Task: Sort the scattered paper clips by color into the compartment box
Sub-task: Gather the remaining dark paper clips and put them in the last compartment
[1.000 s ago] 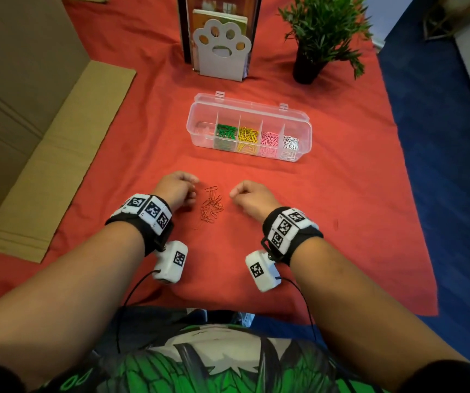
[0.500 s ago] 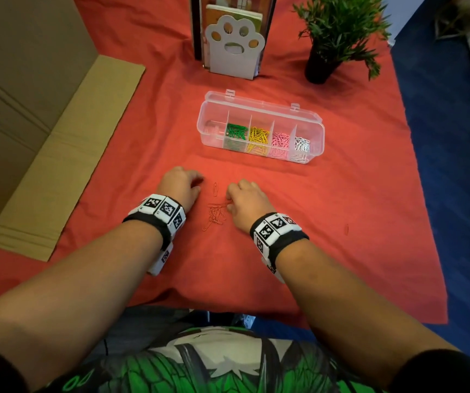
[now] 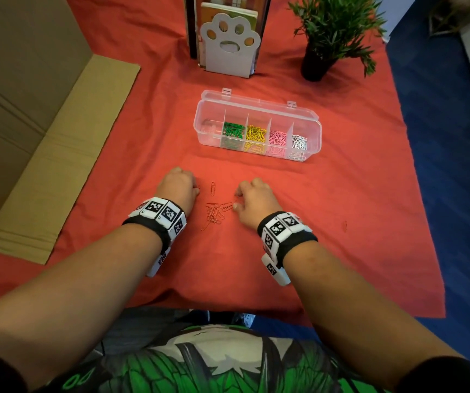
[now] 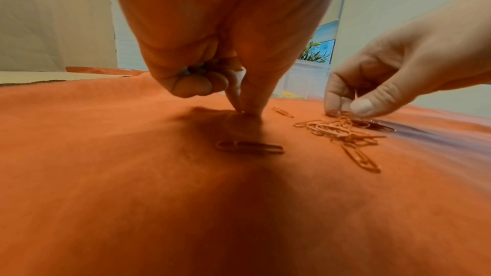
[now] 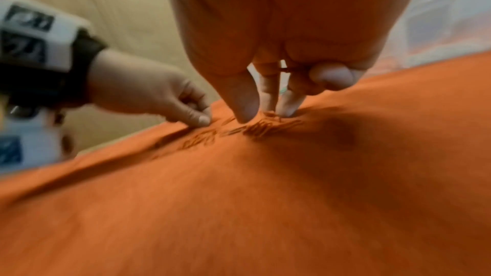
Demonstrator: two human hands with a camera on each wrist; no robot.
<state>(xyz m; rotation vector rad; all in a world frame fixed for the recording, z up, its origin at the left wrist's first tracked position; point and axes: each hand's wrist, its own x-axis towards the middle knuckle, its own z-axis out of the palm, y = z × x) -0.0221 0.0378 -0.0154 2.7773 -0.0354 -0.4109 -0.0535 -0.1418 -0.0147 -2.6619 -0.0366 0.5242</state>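
While head view hides it, left hand fingertips pinch cloth.

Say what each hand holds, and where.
Cannot tell: left hand pinches down at the cloth, right hand fingers the edge of the clip pile; no clip visibly lifted.

— What stands between the hands and the compartment box?

— Only bare red cloth; the stretch in front of the box's near wall lies open, and the lid is folded back, so the compartments can be entered from above.

— And behind the box?

— A paw-shaped bookend and a potted plant stand there, apart from it.

— The sides?

— Flattened cardboard lines the left edge of the cloth. On the right the cloth runs free to its edge.

— Near the hands?

— The left hand and right hand flank a small heap of orange paper clips, with a narrow gap between them where one single clip lies.
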